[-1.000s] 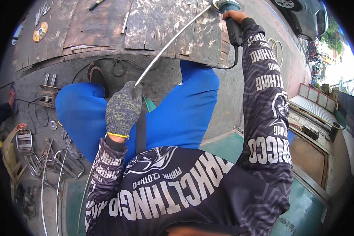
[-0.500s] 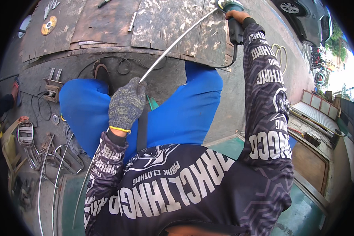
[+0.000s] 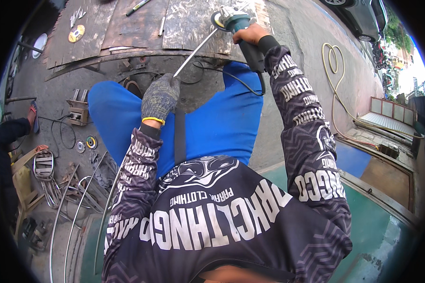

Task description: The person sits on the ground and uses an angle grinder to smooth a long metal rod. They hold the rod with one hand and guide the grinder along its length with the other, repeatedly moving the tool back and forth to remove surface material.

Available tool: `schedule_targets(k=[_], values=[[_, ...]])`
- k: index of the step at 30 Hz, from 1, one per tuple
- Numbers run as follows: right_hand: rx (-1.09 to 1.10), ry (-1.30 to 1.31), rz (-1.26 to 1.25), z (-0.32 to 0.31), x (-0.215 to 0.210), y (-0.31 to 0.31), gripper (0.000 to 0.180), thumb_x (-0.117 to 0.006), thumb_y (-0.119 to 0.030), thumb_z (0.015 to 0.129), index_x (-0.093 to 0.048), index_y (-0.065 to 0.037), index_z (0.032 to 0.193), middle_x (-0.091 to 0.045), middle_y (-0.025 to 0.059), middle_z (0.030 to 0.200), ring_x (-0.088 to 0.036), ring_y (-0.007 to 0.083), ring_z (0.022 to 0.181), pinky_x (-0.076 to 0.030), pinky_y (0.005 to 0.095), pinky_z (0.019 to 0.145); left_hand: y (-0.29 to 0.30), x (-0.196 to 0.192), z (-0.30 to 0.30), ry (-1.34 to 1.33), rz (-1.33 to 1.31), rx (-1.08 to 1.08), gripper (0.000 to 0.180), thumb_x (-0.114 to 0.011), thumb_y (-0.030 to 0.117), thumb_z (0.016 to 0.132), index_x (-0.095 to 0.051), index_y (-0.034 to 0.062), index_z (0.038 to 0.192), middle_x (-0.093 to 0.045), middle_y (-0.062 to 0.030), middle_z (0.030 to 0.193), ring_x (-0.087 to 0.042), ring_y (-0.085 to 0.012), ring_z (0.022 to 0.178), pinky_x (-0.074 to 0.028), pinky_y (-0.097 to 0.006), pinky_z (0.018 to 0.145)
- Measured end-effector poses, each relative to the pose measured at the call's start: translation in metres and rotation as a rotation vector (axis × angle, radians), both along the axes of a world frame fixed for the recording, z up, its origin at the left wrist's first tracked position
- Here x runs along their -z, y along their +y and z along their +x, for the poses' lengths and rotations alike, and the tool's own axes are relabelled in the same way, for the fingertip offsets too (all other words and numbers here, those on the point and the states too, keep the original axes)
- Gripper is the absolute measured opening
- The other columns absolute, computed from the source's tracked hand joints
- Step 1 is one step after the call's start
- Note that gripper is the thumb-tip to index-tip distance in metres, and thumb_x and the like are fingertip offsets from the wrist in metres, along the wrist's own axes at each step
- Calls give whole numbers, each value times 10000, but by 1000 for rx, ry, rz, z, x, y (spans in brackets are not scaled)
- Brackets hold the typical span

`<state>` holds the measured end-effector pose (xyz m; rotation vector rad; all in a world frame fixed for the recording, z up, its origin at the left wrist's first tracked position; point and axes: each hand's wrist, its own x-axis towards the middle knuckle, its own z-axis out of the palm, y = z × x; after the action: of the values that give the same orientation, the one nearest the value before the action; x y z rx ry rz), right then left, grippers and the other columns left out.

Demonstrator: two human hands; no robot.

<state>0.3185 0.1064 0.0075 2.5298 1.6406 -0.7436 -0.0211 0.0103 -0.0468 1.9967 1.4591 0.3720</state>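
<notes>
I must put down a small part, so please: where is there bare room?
Wooden board, between gold abrasive disc and short metal rod; concrete, between right sleeve and coiled hose. Crowded: the board's right end, by the angle grinder; lower left, among long metal rods.

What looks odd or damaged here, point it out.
Hand covering looks mismatched: the left hand, holding the metal rod, wears a knitted glove, while the right hand, on the angle grinder, is bare. The wooden tabletop ahead looks worn and scuffed.
</notes>
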Motion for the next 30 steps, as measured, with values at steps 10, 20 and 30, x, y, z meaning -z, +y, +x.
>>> schedule_targets(k=[10, 20, 30], values=[[58, 129, -115, -69, -14, -29, 570, -847, -345, 573, -737, 74, 944, -732, 215, 993, -726, 315, 896, -577, 360, 783, 11, 8, 1, 15, 18, 11, 357, -524, 332, 954, -666, 31, 1083, -683, -241, 1043, -641, -428, 998, -500, -530, 874], [-3, 182, -123, -90, -31, -50, 630, -837, -361, 565, -694, 125, 941, -721, 241, 943, -725, 323, 838, -574, 368, 728, 19, 17, 8, 18, 3, 30, 366, -512, 329, 957, -677, 24, 1074, -678, -256, 1054, -634, -440, 1009, -491, -528, 892], [-18, 88, -72, -53, -22, -43, 714, -854, -390, 560, -672, 136, 1006, -711, 253, 978, -713, 345, 889, -564, 380, 778, 15, 18, 5, -54, 46, 14, 375, -513, 342, 972, -677, 18, 1065, -679, -264, 1022, -631, -448, 1000, -490, -533, 879]])
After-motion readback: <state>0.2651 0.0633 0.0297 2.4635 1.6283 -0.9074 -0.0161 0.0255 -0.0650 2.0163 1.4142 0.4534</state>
